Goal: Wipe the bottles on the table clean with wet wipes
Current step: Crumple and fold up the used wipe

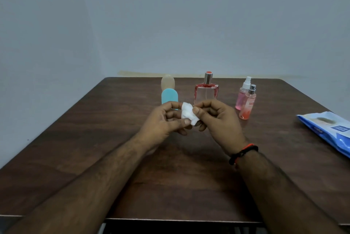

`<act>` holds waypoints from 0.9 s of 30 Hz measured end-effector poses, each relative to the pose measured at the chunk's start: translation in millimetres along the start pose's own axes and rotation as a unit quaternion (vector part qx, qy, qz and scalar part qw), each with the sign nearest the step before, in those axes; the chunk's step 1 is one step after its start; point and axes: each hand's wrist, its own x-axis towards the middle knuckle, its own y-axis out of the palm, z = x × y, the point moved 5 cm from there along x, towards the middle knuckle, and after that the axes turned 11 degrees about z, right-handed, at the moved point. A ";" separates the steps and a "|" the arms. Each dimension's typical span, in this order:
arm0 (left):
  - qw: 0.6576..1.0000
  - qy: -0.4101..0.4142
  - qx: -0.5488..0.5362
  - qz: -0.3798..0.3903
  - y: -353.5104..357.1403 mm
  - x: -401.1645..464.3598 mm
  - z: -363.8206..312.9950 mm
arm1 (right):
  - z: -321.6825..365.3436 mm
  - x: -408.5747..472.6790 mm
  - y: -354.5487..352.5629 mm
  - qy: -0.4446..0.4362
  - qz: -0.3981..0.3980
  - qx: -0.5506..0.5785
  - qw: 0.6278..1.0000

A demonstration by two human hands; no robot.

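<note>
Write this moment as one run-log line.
left hand: pinches wet wipe | right hand: pinches wet wipe | bottles: standing, untouched | wipes pack: table's right

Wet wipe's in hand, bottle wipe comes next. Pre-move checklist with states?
1. Wet wipe held: ok, left hand and right hand both pinch it.
2. Wipe unfolded for wiping: not ok, it is bunched small.
3. Bottles upright: ok, blue bottle, clear perfume bottle and two pink spray bottles.
4. A hand free to steady a bottle: not ok, both hold the wipe.
5. Wipes pack shut: cannot tell.
</note>
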 end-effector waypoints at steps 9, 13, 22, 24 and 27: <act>0.992 -0.023 -0.117 -0.041 -6.8 0.1 10.1 | -6.9 -1.0 -2.0 0.029 0.014 -0.019 0.999; 0.985 -0.010 -0.163 -0.053 -3.6 0.9 10.9 | -5.8 -1.8 2.8 0.029 0.025 0.058 0.998; 0.998 0.054 0.017 0.016 -2.3 -4.9 6.0 | -10.2 -5.2 12.1 0.090 0.080 0.127 0.985; 0.990 0.079 0.115 0.014 0.2 -6.4 1.0 | -11.0 -4.6 10.1 0.094 0.080 0.115 0.986; 0.979 0.084 0.184 -0.020 0.1 -7.0 -4.4 | -11.1 -4.3 10.1 0.096 0.087 0.101 0.986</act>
